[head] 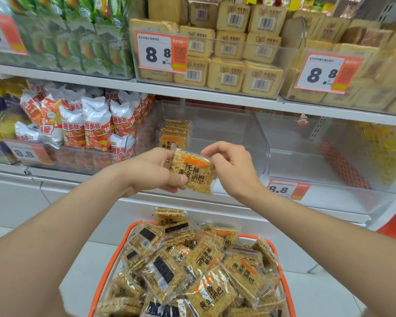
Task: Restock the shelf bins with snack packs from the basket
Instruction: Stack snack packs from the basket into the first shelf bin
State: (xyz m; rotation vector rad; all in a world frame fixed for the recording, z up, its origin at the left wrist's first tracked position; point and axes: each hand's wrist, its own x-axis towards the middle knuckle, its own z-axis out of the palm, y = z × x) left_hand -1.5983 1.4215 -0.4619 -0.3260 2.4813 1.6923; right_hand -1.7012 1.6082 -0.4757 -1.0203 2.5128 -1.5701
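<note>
Golden snack pack (193, 176) is being held above the orange basket (131, 227); left hand (152, 170) is gripping its side with curled fingers, right hand (232, 168) is pinching its top corner.

Two white shelves. The upper shelf (192, 92) carries clear bins (290, 53) of green packs (78, 49) and barcoded yellow packs (224, 74). On the lower shelf (62, 176), the left bin (78, 156) holds red-and-white bags (94, 126); the middle bin (238, 133) holds a few golden snack packs (173, 133) at its left side.
</note>
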